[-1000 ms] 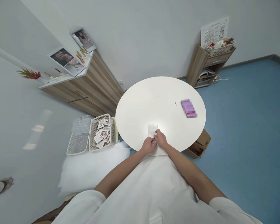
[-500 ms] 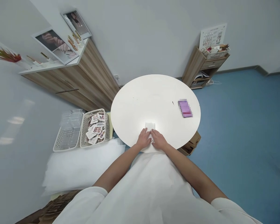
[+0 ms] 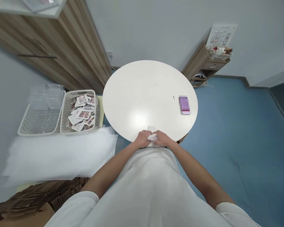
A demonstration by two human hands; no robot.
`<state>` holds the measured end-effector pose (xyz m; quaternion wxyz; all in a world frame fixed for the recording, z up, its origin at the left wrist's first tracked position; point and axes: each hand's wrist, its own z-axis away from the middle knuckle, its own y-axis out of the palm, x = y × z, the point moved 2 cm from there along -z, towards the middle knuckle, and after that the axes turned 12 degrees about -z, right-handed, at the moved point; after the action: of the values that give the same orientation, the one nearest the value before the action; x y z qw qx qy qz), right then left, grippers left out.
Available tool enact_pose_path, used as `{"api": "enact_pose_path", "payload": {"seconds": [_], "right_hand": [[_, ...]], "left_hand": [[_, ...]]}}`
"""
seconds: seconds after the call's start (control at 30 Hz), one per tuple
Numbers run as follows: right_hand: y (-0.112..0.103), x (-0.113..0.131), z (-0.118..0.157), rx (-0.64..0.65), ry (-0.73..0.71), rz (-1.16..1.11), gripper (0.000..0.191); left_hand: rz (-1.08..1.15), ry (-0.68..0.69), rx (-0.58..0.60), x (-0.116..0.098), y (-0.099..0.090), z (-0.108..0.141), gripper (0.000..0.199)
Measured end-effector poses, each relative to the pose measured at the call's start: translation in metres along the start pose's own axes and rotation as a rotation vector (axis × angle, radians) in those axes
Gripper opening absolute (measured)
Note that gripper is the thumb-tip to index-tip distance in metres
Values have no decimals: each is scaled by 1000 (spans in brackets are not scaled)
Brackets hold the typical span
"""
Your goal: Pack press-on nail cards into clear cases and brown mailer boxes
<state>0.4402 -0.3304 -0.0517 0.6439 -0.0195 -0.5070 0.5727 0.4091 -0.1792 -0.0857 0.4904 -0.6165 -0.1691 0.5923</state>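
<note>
White thin folded sheet [image 3: 152, 137] sits at the near edge of the round white table [image 3: 132, 85], right in front of the person, and both hands are on it! Left hand [image 3: 142, 139] works the sheet's left side, fingers together and clamped on it; right hand [image 3: 162, 139] grips the opposite side, fingers curled onto the sheet, a little blurred. One flat part of the sheet pokes out beyond the fingertips, toward the table's middle.

Over on the table's right side lies a purple, pixelated rectangular item [image 3: 184, 105], with a small dark thin object [image 3: 173, 98] just beside it.

Left of the table, here's a white perforated plastic basket [image 3: 97, 112] full of printed packets [image 3: 82, 114], and next to it, farther from the table, a second white plastic basket [image 3: 26, 123] loaded with clear plastic containers [image 3: 47, 97]. Nearer the person, left of the table, white translucent sheets [image 3: 61, 154] lie spread in a stack, brown cardboard [image 3: 33, 201] below them.

Beyond the table to the left, a tall wood-grain cabinet [image 3: 80, 41]; beyond it to the right, a small wooden stand [image 3: 197, 60] against the wall, and blue floor [image 3: 227, 135] runs off to the table's right.
</note>
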Motion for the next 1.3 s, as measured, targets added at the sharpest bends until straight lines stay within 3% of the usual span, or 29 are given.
{"api": "enact_pose_path", "payload": {"seconds": [0.17, 0.3, 0.37, 0.53, 0.67, 0.77, 0.9, 1.1, 1.3], "right_hand": [[-20, -2, -13, 33, 139, -205, 10], [-31, -12, -29, 55, 208, -398, 12], [-32, -20, -35, -32, 210, -377, 18], [-16, -33, -39, -411, 239, -289, 40], [4, -24, -25, -560, 138, -248, 45], [15, -17, -13, -512, 32, -179, 37], [24, -25, -7, -434, 40, -247, 39], [21, -36, -8, -315, -36, -407, 53], [16, -38, 1, -315, -51, -559, 52]], "left_hand": [[84, -259, -9, 0, 1, -16, 27], [188, -284, -76, 3, -1, -23, 30], [230, -339, -122, 4, 0, -24, 33], [210, -511, -232, 5, 8, -26, 30], [182, -493, -290, 2, 8, -29, 37], [140, -453, -261, -1, 7, -31, 32], [102, -456, -245, -3, 6, -32, 34], [135, -473, -265, -6, 4, -28, 37], [167, -551, -287, -15, 1, -22, 40]]}}
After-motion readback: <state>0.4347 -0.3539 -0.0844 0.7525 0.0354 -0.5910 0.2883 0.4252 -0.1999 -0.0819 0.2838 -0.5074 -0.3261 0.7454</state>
